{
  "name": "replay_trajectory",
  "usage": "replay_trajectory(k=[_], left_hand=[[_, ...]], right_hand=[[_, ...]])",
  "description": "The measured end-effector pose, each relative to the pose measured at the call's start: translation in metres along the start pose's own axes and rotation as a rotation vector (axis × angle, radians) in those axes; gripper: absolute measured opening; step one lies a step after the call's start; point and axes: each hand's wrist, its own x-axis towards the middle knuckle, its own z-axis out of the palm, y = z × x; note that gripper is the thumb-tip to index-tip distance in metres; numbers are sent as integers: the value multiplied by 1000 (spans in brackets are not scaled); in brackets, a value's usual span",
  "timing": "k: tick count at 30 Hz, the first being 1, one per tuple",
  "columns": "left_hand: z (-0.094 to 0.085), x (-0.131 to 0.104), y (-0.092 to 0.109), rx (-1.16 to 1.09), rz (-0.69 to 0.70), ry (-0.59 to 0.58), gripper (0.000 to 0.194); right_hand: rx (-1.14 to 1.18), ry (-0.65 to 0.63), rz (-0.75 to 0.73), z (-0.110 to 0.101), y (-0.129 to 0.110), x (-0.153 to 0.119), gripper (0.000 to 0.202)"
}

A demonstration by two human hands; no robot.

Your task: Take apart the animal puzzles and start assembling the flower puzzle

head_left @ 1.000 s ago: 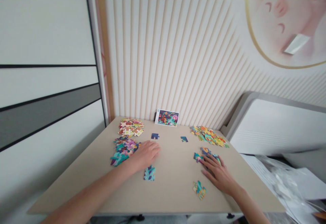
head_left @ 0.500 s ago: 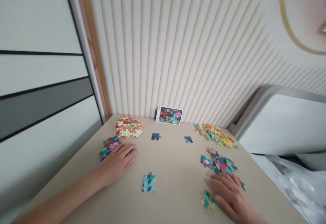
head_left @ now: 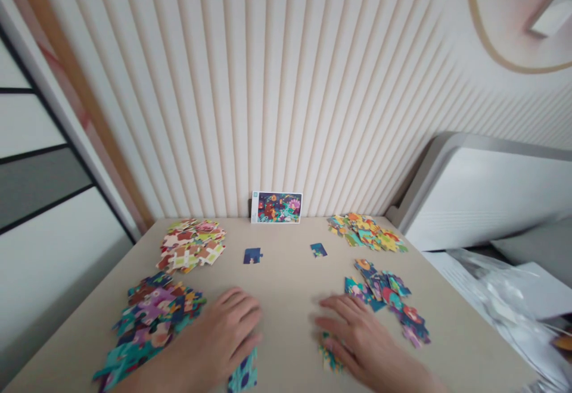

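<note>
My left hand [head_left: 227, 333] is over the table [head_left: 286, 298], its fingers loosely spread, just above a teal puzzle piece with dark spots [head_left: 245, 374] that it partly covers. To its left lies a heap of purple, teal and brown pieces [head_left: 154, 315]. My right hand [head_left: 357, 333] has its fingers apart over a teal and yellow piece [head_left: 329, 357], which shows partly beneath them. Behind that hand, dark blue and multicoloured pieces [head_left: 384, 292] form a loose pile. Two dark blue pieces, one left [head_left: 252, 255] and one right [head_left: 319, 250], lie apart farther back.
A picture card [head_left: 277, 208] leans on the ribbed wall at the table's back edge. Pink and green pieces [head_left: 192, 244] are heaped at the back left, yellow and orange ones [head_left: 369, 232] at the back right. Clear plastic [head_left: 496, 292] lies beyond the right edge.
My left hand has moved right and nearer, off the left heap to the spotted teal piece. My right hand has shifted left over the teal and yellow piece. The view has also moved.
</note>
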Motion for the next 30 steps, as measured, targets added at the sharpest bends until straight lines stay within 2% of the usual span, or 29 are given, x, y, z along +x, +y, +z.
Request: replay_trajectory(k=[1,4,7,9,14,18,22,30], left_hand=[[5,11,-8,15,12,-33,20],[24,35,-30,109,-96,1,25],[41,40,-43,129,-152,49,30],[45,37,-45,92,-164,69,32],[42,32,-42,20,-221,121,33],[45,31,-45,17,-242,160,47],[47,30,-48,-1,-257,143,46],[39,31,-44,-26,-276,122,49]], right_hand=[[-28,50,16,1,11,15,37],[-140,192,125,11,52,59,42],[-172,240,193,28,84,88,36],[-162,259,210,39,93,93,36],[-152,305,227,56,95,89,37],[-109,331,225,58,96,90,36],[-64,365,216,59,99,93,36],[-6,374,215,63,99,93,39]])
